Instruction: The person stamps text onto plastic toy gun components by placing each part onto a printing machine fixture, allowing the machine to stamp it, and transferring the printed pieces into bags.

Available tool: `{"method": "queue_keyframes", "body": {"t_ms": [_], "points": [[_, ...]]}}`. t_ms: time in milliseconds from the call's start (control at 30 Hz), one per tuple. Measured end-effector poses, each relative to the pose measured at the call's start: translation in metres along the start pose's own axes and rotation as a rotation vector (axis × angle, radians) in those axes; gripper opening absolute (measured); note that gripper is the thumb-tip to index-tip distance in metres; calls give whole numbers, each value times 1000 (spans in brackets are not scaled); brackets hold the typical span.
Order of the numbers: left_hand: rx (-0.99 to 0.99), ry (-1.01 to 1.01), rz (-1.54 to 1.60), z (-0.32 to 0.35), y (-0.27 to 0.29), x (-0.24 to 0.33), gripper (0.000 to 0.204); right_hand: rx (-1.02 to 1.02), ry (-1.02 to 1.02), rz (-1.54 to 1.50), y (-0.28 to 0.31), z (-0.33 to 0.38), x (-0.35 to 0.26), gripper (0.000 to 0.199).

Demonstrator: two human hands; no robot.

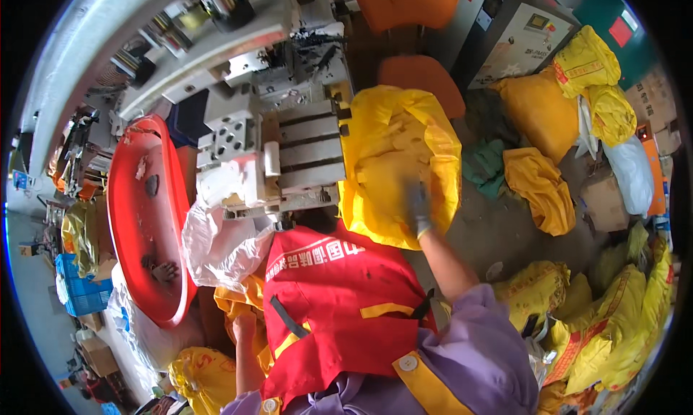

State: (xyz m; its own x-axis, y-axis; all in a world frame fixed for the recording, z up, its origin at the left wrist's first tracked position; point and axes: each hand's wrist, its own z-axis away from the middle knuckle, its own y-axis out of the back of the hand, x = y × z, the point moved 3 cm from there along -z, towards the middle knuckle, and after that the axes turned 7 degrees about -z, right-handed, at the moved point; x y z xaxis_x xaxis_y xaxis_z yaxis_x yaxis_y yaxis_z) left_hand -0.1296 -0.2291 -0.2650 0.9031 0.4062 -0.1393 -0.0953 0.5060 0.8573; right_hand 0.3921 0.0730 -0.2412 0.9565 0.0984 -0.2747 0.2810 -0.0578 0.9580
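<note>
My right hand [418, 207], in a dark grey glove, reaches into an open yellow bag [451, 155] beside the machine. Motion smears its fingers, so I cannot make out their grip. Inside the bag lie many yellowish pieces [393, 144], blurred near the glove. Low on the left, my left hand [245, 327] is against an orange-yellow plastic bag [238, 296]; its fingers do not show clearly. A metal machine [253, 144] with a slotted bed [310, 153] and a block full of holes stands just left of the open bag. I wear a red apron [339, 285].
A long red tub [115, 220] holding a dark glove [164, 272] stands on the left, with a white plastic bag [216, 245] next to it. An orange chair [422, 83] is behind the open bag. Full yellow sacks [606, 328] crowd the right side. A blue crate [79, 285] sits far left.
</note>
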Motion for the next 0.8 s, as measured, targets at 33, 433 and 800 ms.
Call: {"method": "queue_keyframes", "body": {"t_ms": [33, 433, 800], "points": [[-14, -12, -6, -3, 3, 6, 32, 65, 37, 61, -3, 26, 3, 49], [83, 40, 213, -10, 44, 33, 24, 192, 487, -82, 36, -69, -21, 26], [708, 36, 488, -4, 122, 23, 18, -459, 114, -437, 39, -24, 28, 40]]}}
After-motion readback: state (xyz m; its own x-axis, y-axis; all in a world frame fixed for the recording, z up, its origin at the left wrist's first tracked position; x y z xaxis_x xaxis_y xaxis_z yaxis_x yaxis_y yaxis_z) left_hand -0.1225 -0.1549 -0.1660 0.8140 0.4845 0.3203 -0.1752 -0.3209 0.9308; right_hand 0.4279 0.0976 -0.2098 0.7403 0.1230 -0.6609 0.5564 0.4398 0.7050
